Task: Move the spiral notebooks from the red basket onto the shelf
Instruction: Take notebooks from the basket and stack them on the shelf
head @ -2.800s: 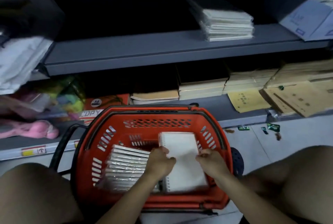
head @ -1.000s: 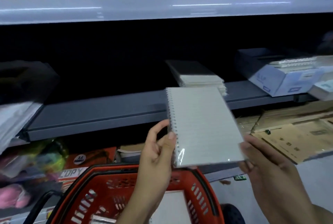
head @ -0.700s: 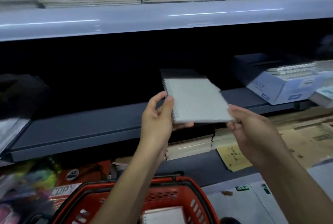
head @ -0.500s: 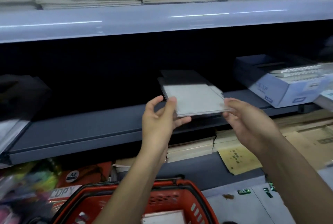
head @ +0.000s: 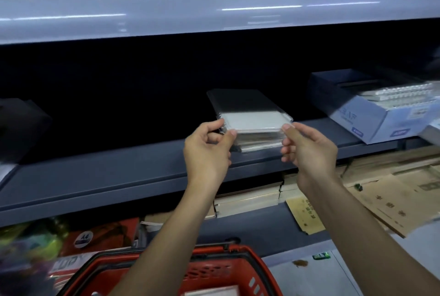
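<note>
On the grey shelf (head: 123,172), my left hand (head: 207,150) pinches the near-left corner of the top spiral notebook (head: 256,120), now lying on the stack (head: 259,142), while my right hand (head: 309,148) pinches the near-right corner. Down in the red basket (head: 214,269) at least one more waits (only its edge shows), so I judge the job partway done.

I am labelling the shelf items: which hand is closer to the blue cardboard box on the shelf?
Right. The right hand is at the notebook stack's right corner, just left of the blue box; the left hand is at the stack's far corner.
</note>
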